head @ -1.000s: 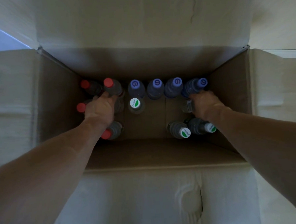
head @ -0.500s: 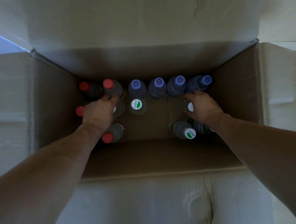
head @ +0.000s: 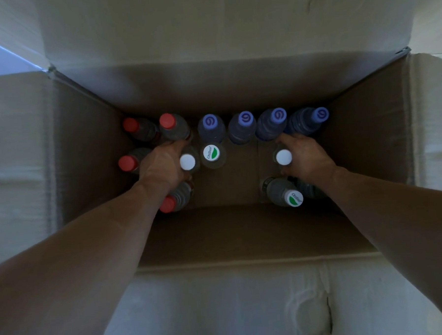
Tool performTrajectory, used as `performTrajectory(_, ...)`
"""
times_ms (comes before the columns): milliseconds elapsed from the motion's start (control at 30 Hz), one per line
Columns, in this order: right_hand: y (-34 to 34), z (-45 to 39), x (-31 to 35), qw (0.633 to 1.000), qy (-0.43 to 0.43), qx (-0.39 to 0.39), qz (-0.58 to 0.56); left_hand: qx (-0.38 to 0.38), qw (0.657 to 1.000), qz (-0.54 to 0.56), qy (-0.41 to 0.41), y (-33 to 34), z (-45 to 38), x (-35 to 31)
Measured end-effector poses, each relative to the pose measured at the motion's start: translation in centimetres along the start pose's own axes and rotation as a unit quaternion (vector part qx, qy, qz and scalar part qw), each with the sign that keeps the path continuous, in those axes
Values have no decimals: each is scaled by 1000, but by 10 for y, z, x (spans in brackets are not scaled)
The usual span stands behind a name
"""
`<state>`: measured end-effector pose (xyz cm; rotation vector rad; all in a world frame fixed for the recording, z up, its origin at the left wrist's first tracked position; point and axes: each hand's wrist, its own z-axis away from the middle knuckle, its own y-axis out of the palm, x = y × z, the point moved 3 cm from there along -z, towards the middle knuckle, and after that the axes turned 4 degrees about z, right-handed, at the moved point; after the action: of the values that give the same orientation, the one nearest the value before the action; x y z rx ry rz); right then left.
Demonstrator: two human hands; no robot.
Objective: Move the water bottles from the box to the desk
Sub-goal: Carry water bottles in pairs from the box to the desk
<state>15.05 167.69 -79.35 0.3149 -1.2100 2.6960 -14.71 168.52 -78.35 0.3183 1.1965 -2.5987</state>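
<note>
Down inside the cardboard box [head: 91, 158], both hands are closed around bottles in the middle row: the left hand [head: 161, 165] has its grip curled about the neck of a white-capped bottle [head: 187, 162], and the right hand [head: 304, 158] holds a second white-capped bottle [head: 283, 157] the same way. Around them stand the rest of the load, still in the box: red-capped bottles [head: 167, 120] at the far left, a row of purple-capped bottles [head: 246, 118] along the back wall, and green-leaf-capped bottles [head: 211, 152] nearer the middle and front right. No desk shows in this view, so every bottle seen is yet to be moved. The likeliest trouble is crowding. The left knuckles sit against a red-capped neighbour and the right fingers [head: 286, 139] touch a purple-capped one, so lifting at an angle could tip those over. A red-capped bottle [head: 168, 204] and a leaf-capped one [head: 294, 198] lie close under the wrists and could be knocked by a forearm. Holding only by the neck may let a heavy bottle slip. The tall walls also mean a low lift could catch a bottle's base on the rim.
</note>
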Motion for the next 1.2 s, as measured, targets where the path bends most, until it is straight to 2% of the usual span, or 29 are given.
performTrajectory(200,-13,11,4,999,7,-36,-15,-53,998,32,18,-19,11,-10)
performTrajectory(300,-31,23,12,999,4,-35,-33,-39,997,53,28,-44,28,-22)
performTrajectory(433,-74,42,27,997,-9,-41,-70,-30,996,52,70,-88,51,-49)
performTrajectory(567,-130,59,46,988,-47,-64,-135,-10,989,130,71,-130,73,-77)
performTrajectory(667,-168,67,60,981,-62,-48,-177,-18,988,129,83,-166,83,-97)
performTrajectory(833,-212,91,76,916,-61,19,-395,11,968,226,106,-222,100,-120)
performTrajectory(967,-238,111,90,853,-52,70,-514,99,931,314,157,-252,122,-140)
performTrajectory(1100,-258,134,106,815,-49,79,-572,118,919,363,101,-275,136,-149)
performTrajectory(1200,-269,151,116,807,-28,60,-587,130,902,406,63,-286,147,-154)
